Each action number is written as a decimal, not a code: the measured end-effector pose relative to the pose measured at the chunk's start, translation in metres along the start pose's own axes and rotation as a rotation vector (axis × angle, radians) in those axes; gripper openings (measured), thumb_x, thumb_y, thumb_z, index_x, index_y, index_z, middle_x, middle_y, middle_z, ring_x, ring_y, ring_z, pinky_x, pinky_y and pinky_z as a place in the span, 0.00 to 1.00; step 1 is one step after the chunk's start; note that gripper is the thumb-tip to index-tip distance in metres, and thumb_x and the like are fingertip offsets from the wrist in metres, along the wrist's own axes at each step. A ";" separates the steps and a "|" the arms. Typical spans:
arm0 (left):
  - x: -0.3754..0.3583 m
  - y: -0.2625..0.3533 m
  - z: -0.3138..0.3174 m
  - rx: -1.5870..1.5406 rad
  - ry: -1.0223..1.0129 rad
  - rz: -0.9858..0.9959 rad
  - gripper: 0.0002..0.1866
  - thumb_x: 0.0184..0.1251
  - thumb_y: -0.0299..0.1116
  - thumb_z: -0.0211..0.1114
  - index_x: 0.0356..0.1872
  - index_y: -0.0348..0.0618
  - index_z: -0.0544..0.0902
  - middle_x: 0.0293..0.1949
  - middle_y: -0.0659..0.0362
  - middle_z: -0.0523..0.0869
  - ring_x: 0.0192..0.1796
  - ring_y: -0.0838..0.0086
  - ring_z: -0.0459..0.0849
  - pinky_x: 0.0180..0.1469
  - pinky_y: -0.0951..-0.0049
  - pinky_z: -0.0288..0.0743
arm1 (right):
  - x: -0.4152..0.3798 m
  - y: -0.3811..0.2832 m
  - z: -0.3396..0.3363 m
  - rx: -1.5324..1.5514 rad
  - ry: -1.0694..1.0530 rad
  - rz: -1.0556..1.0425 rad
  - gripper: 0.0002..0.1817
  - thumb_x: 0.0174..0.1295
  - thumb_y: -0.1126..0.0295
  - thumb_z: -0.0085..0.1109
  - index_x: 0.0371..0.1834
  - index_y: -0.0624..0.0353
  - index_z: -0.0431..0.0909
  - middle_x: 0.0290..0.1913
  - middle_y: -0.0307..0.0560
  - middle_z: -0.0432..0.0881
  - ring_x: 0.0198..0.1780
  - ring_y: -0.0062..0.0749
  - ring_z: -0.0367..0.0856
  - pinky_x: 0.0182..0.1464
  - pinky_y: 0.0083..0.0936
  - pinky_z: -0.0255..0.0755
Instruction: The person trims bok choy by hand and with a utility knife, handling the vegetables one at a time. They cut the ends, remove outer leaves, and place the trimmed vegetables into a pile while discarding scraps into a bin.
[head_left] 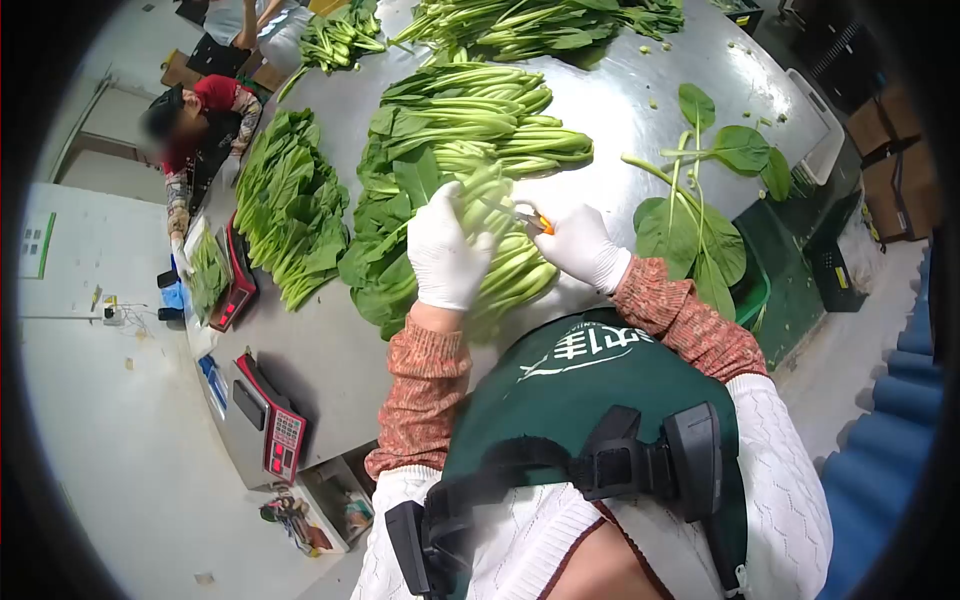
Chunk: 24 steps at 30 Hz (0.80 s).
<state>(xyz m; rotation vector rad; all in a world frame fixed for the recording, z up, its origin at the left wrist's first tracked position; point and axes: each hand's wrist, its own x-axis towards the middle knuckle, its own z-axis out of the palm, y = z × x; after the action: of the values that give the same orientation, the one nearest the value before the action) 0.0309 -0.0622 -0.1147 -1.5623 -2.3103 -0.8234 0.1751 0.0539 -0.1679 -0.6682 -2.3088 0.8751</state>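
My left hand (448,252), in a white glove, closes around a bunch of leafy green stalks (487,200); their pale stems blur slightly. My right hand (585,248), gloved too, grips a small orange-handled cutter (540,222), its metal end against or near those stems. What type of blade it has is hard to make out. Both hands are over the near edge of a large pile of the same greens (470,125), stems pointing right. Loose cut leaves (690,235) lie right of my right hand, some hanging over the table edge.
A metal table (345,375) carries another greens pile (290,205) at left and more greens (520,25) at the far side. Two red scales (270,420) (237,280) stand along the left edge. A co-worker (205,130) reaches toward the farther one. A green basket (755,285) sits below right.
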 end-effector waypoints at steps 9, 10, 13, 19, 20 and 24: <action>0.018 0.017 -0.008 -0.297 -0.124 0.039 0.20 0.50 0.24 0.67 0.48 0.36 0.79 0.39 0.51 0.85 0.41 0.64 0.86 0.48 0.69 0.78 | -0.002 0.010 -0.024 0.027 -0.057 0.139 0.20 0.59 0.68 0.57 0.56 0.52 0.82 0.42 0.51 0.85 0.39 0.48 0.85 0.45 0.38 0.80; 0.019 0.020 -0.011 -0.369 -0.154 0.032 0.20 0.51 0.23 0.66 0.49 0.35 0.78 0.39 0.52 0.86 0.41 0.67 0.86 0.48 0.71 0.78 | -0.004 0.027 -0.022 0.197 -0.046 0.245 0.19 0.61 0.69 0.56 0.56 0.55 0.81 0.39 0.50 0.85 0.37 0.42 0.85 0.44 0.34 0.80; 0.029 0.022 -0.021 -0.555 -0.260 -0.023 0.20 0.55 0.22 0.65 0.52 0.34 0.78 0.37 0.55 0.87 0.41 0.77 0.85 0.48 0.77 0.77 | -0.006 0.069 -0.031 0.517 0.063 0.555 0.18 0.66 0.70 0.54 0.57 0.63 0.79 0.34 0.47 0.85 0.33 0.28 0.84 0.40 0.24 0.79; 0.031 0.031 -0.018 -0.666 -0.533 -0.070 0.24 0.59 0.25 0.64 0.58 0.34 0.76 0.39 0.58 0.85 0.42 0.78 0.81 0.49 0.77 0.76 | 0.011 -0.011 -0.082 0.864 -0.210 0.124 0.26 0.66 0.63 0.65 0.65 0.62 0.75 0.42 0.38 0.84 0.38 0.15 0.75 0.47 0.17 0.75; 0.030 0.036 -0.020 -0.701 -0.576 -0.096 0.25 0.58 0.25 0.65 0.59 0.34 0.76 0.41 0.57 0.84 0.42 0.78 0.81 0.49 0.75 0.76 | 0.013 -0.008 -0.076 0.800 -0.287 0.152 0.27 0.65 0.63 0.67 0.66 0.60 0.74 0.43 0.35 0.83 0.42 0.14 0.75 0.48 0.17 0.74; 0.027 0.034 -0.018 -0.611 -0.645 -0.033 0.28 0.58 0.23 0.66 0.62 0.35 0.75 0.48 0.55 0.85 0.47 0.76 0.82 0.52 0.75 0.76 | 0.013 -0.015 -0.082 0.829 -0.338 0.240 0.21 0.65 0.63 0.68 0.58 0.60 0.80 0.42 0.33 0.84 0.44 0.13 0.76 0.48 0.17 0.73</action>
<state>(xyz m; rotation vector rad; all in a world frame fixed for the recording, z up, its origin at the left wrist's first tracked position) 0.0491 -0.0421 -0.0761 -2.3318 -2.6574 -1.2725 0.2159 0.0868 -0.1022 -0.4394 -1.8670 2.0160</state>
